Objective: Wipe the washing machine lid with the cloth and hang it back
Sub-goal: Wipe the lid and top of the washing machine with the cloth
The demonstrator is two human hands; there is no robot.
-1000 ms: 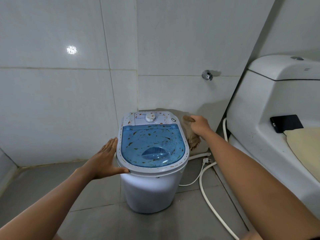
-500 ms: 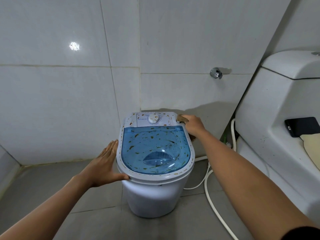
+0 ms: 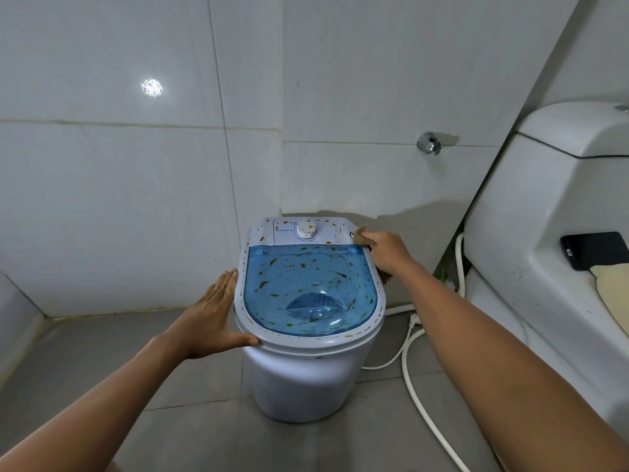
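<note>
- A small white plastic washing machine stands on the grey tiled floor, its translucent blue lid smeared with brown-orange specks.
- The left hand lies flat, fingers straight, against the machine's left rim.
- The right hand grips a brown cloth at the back right corner, beside the white control dial.
- A white toilet stands at right, a black phone resting on it.
- A white hose trails across the floor.
</note>
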